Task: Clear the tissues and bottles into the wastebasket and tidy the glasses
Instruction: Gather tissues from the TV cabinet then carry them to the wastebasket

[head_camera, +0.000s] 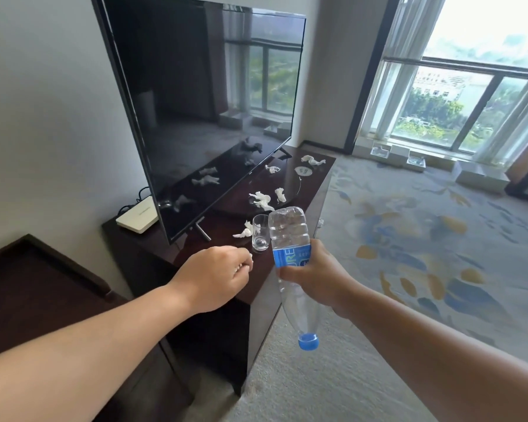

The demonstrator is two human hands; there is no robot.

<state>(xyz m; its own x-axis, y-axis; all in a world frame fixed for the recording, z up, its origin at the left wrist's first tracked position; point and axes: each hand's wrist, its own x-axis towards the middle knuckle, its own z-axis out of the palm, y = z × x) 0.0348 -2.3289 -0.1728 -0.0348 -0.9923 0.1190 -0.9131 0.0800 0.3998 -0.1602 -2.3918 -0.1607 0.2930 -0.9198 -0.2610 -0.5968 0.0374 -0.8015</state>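
Bottle [290,257] near-upright, cap down

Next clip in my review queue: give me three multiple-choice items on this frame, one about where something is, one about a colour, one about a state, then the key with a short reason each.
1. Where does the drinking glass stand?
A. on the carpet
B. on the dark cabinet in front of the TV
C. on the window sill

2. What colour is the bottle cap?
A. red
B. white
C. blue

3. How is the plastic bottle held in the right hand?
A. cap downward
B. cap upward
C. lying flat on the palm

Key: 1 B, the glass stands near the cabinet's front edge; 2 C, the cap is blue like the label; 3 A, the cap hangs below the hand.
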